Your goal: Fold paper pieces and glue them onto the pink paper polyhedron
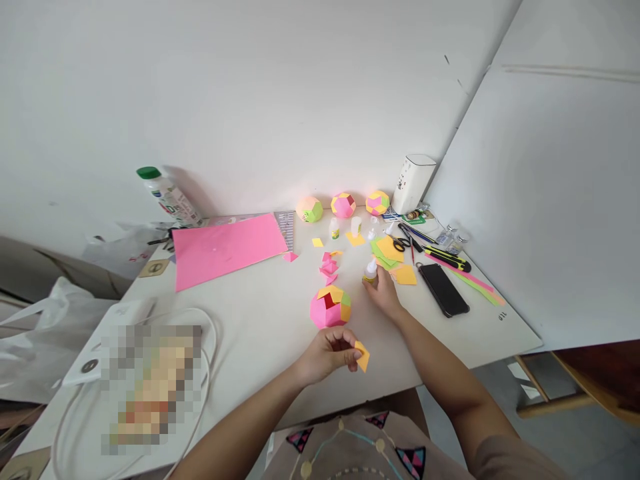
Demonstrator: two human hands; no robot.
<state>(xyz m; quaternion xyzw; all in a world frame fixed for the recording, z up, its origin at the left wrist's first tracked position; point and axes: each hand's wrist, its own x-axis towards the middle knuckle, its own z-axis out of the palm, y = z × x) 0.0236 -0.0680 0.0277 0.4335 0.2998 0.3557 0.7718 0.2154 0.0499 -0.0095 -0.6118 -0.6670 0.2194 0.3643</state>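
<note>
Between thumb and fingers, my left hand (333, 355) pinches a small orange paper piece (363, 358) near the table's front edge. My right hand (384, 291) is closed around a small glue bottle (370, 272) with a white pointed tip, which stands upright. Just beyond my left hand rests a pink, orange and green paper ball (331, 309) with an opening in its top. Several folded pink pieces (329, 267) lie behind that ball. Green and orange paper sheets (389, 253) are spread past my right hand.
Three finished-looking paper balls (343, 205) line the wall beside a white container (413, 183). Scissors (399, 243), cutters (447, 259) and a black phone (443, 289) lie right. A large pink sheet (230, 250), a bottle (173, 200) and a white cable (213, 340) are left.
</note>
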